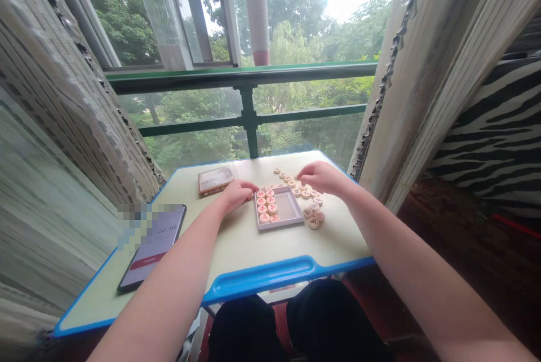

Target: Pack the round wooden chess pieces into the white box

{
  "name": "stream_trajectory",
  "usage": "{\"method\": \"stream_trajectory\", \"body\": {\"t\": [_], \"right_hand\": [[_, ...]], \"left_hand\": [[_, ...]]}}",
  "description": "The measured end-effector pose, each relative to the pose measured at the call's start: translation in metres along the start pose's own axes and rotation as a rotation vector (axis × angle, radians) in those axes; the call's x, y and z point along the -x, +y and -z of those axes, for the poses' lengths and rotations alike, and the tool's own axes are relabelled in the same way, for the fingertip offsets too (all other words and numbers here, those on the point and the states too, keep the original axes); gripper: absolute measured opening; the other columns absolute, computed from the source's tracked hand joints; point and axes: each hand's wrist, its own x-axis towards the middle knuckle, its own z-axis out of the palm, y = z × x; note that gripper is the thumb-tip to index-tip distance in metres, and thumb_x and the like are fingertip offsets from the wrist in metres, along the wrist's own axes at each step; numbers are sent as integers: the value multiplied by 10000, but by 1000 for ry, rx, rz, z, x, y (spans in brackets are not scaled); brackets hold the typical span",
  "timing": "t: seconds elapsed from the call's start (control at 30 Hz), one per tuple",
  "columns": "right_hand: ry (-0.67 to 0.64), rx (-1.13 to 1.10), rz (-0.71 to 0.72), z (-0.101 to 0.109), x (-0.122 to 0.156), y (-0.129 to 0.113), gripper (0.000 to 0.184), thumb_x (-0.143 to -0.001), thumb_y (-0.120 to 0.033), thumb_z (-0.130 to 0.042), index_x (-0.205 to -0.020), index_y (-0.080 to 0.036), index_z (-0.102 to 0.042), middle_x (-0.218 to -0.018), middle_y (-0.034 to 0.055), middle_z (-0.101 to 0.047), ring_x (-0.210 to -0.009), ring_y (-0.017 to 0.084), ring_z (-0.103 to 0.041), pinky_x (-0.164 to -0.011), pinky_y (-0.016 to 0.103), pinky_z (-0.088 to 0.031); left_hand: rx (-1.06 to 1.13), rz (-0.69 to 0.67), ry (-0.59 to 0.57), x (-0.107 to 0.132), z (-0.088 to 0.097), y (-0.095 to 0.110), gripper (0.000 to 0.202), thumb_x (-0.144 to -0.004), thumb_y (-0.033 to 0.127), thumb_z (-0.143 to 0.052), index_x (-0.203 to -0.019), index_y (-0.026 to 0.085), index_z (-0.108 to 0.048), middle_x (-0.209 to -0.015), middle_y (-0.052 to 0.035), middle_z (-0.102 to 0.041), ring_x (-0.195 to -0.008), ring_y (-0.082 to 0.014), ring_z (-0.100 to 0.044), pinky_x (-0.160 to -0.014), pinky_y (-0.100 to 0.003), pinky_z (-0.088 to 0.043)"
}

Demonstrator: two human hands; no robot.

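A shallow pale box (279, 226) lies on the table with Chinese chess pieces (273, 209) marked in red, set in two columns along its left side. The right part of its floor is bare. My left hand (239, 194) rests at the box's upper left corner, fingers stretched out towards the rim and apparently touching it. Beyond the box's right rim, my right hand (318, 176) reaches over loose pieces (306, 194), its fingers drawn together and pointing down. What lies between those fingertips is hidden. More loose pieces (313, 223) cluster right of the box, some overlapping.
A phone (154, 249) showing a timer lies on the left of the table. Behind my left hand sits a flat box or lid (215, 179). The table (249, 246) has a raised blue edge with a tray groove (264, 277) nearest me. Curtains (393, 69) and a green railing (249, 114) stand around it.
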Motion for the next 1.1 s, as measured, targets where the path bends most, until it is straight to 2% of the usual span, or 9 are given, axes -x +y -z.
{"method": "stream_trajectory", "body": {"t": [0.07,0.13,0.23,0.4,0.6,0.7,0.83,0.97,1.1], "right_hand": [[-152,92,-91,12,15,-1,222,-681,-207,-516,-794,-151,-698,-624,36,-637,-447,106,-498,-444,231,-364],[-190,195,-110,12,31,2,180,-656,-214,-552,-749,-155,-695,-585,31,-617,-475,120,-506,-452,235,-349],[-33,263,-89,-2,52,13,152,-664,-264,-573,-665,-153,-679,-641,43,-635,-608,149,-549,-515,238,-355],[134,125,-64,-28,76,34,248,-724,-374,-549,-810,-185,-685,-766,29,-662,-689,148,-572,-604,236,-395],[231,144,-32,-35,80,42,245,-749,-366,-528,-802,-191,-691,-852,42,-670,-727,155,-577,-687,256,-410],[269,135,-4,-38,81,45,248,-737,-372,-546,-820,-194,-697,-896,48,-662,-719,151,-576,-701,260,-417],[264,118,6,-41,83,46,218,-715,-369,-572,-813,-217,-694,-870,25,-678,-666,148,-575,-679,269,-426],[293,103,31,-42,83,45,204,-697,-372,-586,-786,-213,-678,-843,22,-690,-639,153,-580,-656,277,-433],[382,44,-55,-38,80,49,299,-702,-398,-582,-890,-180,-662,-812,40,-688,-625,158,-582,-631,283,-437]], "left_hand": [[-7,-11,-1,3,-1,2,365,-515,137,-484,-820,134,-684,-639,-13,-594,-589,-116,-489,-569,-235,-403],[-17,-16,16,5,-2,3,375,-512,137,-477,-822,136,-689,-618,-9,-586,-595,-119,-490,-584,-237,-403],[-11,0,49,2,-4,-2,387,-511,143,-463,-821,131,-694,-566,-1,-554,-557,-117,-466,-566,-239,-393],[-20,-17,146,-3,-10,-12,385,-515,141,-441,-808,130,-691,-590,-8,-577,-558,-118,-473,-584,-241,-406],[-188,-21,273,7,-16,-8,312,-591,171,-442,-791,153,-680,-780,-50,-669,-760,-167,-570,-721,-245,-426],[-281,-25,326,12,-21,-8,314,-614,175,-466,-854,162,-668,-915,-61,-673,-869,-192,-573,-786,-266,-417],[-229,-13,399,14,-23,-13,341,-628,137,-439,-885,150,-662,-919,-69,-673,-877,-187,-579,-798,-272,-417],[-85,-18,409,13,-21,-16,328,-612,132,-429,-836,141,-669,-837,-67,-675,-789,-177,-587,-730,-272,-442],[21,-39,404,11,-20,-16,325,-581,120,-435,-804,135,-671,-794,-65,-672,-731,-167,-580,-689,-270,-447]]}}
